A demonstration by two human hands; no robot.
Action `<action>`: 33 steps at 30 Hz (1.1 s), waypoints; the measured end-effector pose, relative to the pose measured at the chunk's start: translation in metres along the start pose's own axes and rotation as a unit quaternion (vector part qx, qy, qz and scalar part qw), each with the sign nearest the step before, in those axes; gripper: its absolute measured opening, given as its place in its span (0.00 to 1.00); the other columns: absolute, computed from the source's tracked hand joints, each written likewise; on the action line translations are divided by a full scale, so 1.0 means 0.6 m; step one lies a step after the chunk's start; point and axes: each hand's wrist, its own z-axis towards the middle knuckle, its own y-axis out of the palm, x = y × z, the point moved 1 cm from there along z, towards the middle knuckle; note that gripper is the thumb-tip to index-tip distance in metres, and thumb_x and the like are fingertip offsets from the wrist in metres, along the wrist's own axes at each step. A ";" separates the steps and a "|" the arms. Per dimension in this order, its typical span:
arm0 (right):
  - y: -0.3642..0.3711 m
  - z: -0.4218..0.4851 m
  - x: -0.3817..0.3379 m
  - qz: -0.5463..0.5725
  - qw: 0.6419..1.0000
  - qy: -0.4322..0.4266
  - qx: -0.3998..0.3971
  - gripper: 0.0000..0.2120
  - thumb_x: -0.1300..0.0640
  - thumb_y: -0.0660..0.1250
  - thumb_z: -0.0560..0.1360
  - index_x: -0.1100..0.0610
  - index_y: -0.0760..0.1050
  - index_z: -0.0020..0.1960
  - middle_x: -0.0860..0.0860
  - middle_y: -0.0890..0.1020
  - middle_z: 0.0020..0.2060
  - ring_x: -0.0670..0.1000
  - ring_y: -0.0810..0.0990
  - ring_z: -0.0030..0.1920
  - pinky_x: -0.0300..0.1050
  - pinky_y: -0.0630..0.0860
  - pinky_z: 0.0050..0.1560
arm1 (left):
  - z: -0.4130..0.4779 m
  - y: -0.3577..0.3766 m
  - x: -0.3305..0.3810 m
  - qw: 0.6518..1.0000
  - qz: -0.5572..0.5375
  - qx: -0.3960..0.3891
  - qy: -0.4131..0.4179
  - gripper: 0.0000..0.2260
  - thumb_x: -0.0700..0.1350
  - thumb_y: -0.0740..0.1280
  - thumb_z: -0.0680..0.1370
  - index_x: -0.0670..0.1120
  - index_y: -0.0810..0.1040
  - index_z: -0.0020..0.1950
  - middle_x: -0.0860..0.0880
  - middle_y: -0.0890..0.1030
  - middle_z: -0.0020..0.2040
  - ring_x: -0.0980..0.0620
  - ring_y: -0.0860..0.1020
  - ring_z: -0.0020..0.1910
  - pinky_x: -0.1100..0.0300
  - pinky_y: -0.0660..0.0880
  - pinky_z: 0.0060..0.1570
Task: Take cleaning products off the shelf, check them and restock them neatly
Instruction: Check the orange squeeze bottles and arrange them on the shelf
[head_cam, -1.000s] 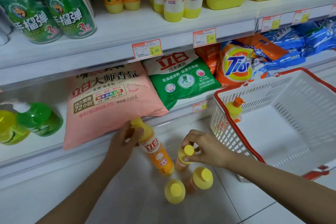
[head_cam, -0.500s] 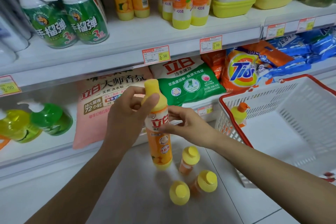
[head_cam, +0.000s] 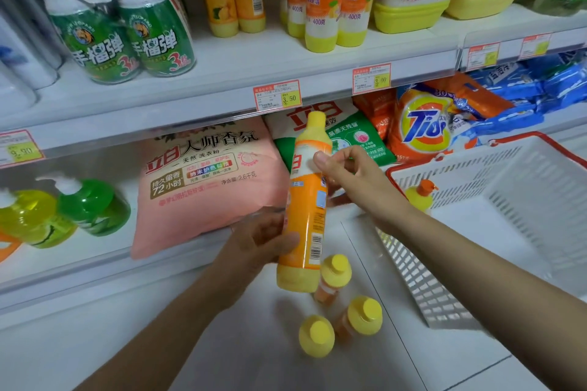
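Clasping bottle (head_cam: pixel 307 200) low with left grip (head_cam: pixel 260 244), pinching its shoulder with right grip (head_cam: pixel 349 171), near upright before shelf (head_cam: pixel 228 76).

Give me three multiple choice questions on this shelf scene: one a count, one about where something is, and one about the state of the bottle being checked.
1. How many yellow-capped bottles stand on the floor? A) one B) three C) five
2. Where does the pink bag lie? A) on the floor B) on the lower shelf C) hanging from a hook
3. What holds the orange bottle? A) neither hand B) one hand C) both hands

Answers:
1 B: three yellow caps show below the held bottle.
2 B: it rests under the 3.50 price tag.
3 C: the left hand grips its lower body, and the right hand pinches near its neck.
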 end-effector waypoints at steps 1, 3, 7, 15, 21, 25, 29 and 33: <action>-0.002 0.002 -0.003 0.003 1.000 0.005 -0.009 0.23 0.46 0.69 0.75 0.61 0.67 0.58 0.61 0.79 0.48 0.49 0.82 0.39 0.41 0.82 0.37 | -0.004 -0.001 -0.001 0.998 -0.059 -0.034 -0.003 0.24 0.54 0.74 0.68 0.42 0.80 0.60 0.44 0.84 0.54 0.47 0.83 0.52 0.56 0.79 0.47; 0.000 0.003 -0.005 0.033 0.999 0.024 -0.019 0.21 0.49 0.70 0.76 0.61 0.67 0.60 0.61 0.79 0.49 0.47 0.82 0.38 0.40 0.81 0.35 | -0.012 -0.002 0.001 0.986 -0.145 -0.075 -0.013 0.23 0.55 0.75 0.69 0.44 0.82 0.58 0.43 0.83 0.53 0.48 0.82 0.51 0.57 0.79 0.47; 0.006 0.006 -0.007 0.098 0.994 0.034 -0.042 0.20 0.54 0.70 0.76 0.62 0.69 0.63 0.62 0.82 0.50 0.48 0.84 0.41 0.41 0.81 0.38 | -0.010 -0.005 0.005 0.992 -0.111 -0.048 -0.027 0.33 0.60 0.80 0.60 0.43 0.78 0.59 0.45 0.84 0.52 0.47 0.83 0.50 0.57 0.79 0.46; 0.032 -0.001 0.011 0.143 0.986 -0.038 -0.076 0.22 0.60 0.70 0.73 0.63 0.72 0.65 0.56 0.83 0.53 0.51 0.85 0.46 0.43 0.82 0.44 | -0.007 -0.001 0.013 0.982 0.163 0.093 0.030 0.29 0.64 0.74 0.58 0.52 0.74 0.52 0.53 0.82 0.46 0.58 0.80 0.46 0.63 0.77 0.43; 0.034 0.001 0.023 0.193 0.969 -0.082 -0.133 0.26 0.65 0.69 0.74 0.64 0.67 0.70 0.57 0.80 0.58 0.55 0.83 0.52 0.51 0.81 0.54 | 0.008 -0.045 0.051 0.984 0.163 0.040 0.065 0.21 0.64 0.66 0.70 0.51 0.82 0.55 0.53 0.85 0.49 0.55 0.82 0.49 0.52 0.78 0.54; 0.048 -0.007 0.044 0.113 0.971 -0.116 -0.178 0.29 0.68 0.68 0.73 0.60 0.64 0.72 0.57 0.78 0.63 0.54 0.79 0.59 0.50 0.78 0.61 | 0.024 -0.069 0.111 0.955 0.181 0.131 0.194 0.20 0.61 0.67 0.73 0.56 0.79 0.62 0.52 0.83 0.51 0.50 0.81 0.50 0.54 0.80 0.50; 0.067 -0.010 0.074 0.075 0.965 -0.115 -0.224 0.28 0.73 0.66 0.74 0.62 0.62 0.71 0.58 0.76 0.62 0.50 0.77 0.62 0.46 0.75 0.64 | 0.024 -0.062 0.136 0.928 0.282 0.103 0.220 0.15 0.56 0.69 0.73 0.55 0.81 0.58 0.57 0.84 0.52 0.56 0.82 0.51 0.61 0.80 0.48; 0.071 -0.012 0.109 0.044 0.962 -0.108 -0.246 0.29 0.74 0.67 0.74 0.59 0.62 0.70 0.57 0.76 0.64 0.52 0.76 0.65 0.52 0.71 0.69 | 0.015 -0.060 0.109 0.909 0.362 0.103 0.181 0.16 0.52 0.77 0.69 0.53 0.83 0.56 0.60 0.84 0.48 0.61 0.81 0.48 0.68 0.78 0.45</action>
